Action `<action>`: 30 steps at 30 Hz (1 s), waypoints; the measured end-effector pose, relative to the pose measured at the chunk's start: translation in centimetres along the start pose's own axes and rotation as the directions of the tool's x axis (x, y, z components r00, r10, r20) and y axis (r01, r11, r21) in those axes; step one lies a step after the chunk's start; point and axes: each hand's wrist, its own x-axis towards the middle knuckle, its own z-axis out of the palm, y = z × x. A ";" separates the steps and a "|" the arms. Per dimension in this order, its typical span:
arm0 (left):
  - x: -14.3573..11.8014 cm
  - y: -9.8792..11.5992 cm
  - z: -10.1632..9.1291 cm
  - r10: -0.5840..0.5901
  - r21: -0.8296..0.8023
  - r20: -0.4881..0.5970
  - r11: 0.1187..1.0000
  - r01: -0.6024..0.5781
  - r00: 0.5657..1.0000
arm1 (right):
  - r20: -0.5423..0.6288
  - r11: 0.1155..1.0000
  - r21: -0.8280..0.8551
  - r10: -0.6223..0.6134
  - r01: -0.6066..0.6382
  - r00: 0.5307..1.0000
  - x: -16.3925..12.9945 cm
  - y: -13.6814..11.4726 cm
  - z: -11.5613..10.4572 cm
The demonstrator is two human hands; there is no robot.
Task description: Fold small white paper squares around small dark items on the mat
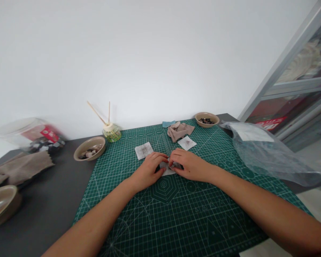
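Small pale fabric square (168, 169), creased, flat on green cutting mat (176, 214). My left hand (149, 168) and right hand (188, 165) both pinch it, fingers nearly closed on its top edge.

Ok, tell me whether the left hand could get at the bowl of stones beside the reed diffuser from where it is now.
Probably yes. The left hand is busy pressing the small white piece together with the right hand, but only bare cutting mat and dark table lie between it and the bowl of stones.

Green cutting mat (203, 214) with pale grid lines; beige bowl (89, 148); grey tabletop (50, 203)
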 end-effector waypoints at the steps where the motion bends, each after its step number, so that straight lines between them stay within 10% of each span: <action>1: 0.0 0.0 0.0 0.001 0.000 -0.002 1.000 -0.001 1.000 | -0.008 1.000 -0.008 0.011 -0.011 1.000 0.0 0.0 0.0; 30: -0.1 -0.3 0.2 -0.003 0.000 -0.016 1.000 0.003 1.000 | 0.011 1.000 0.008 -0.004 0.004 1.000 -0.1 0.1 0.1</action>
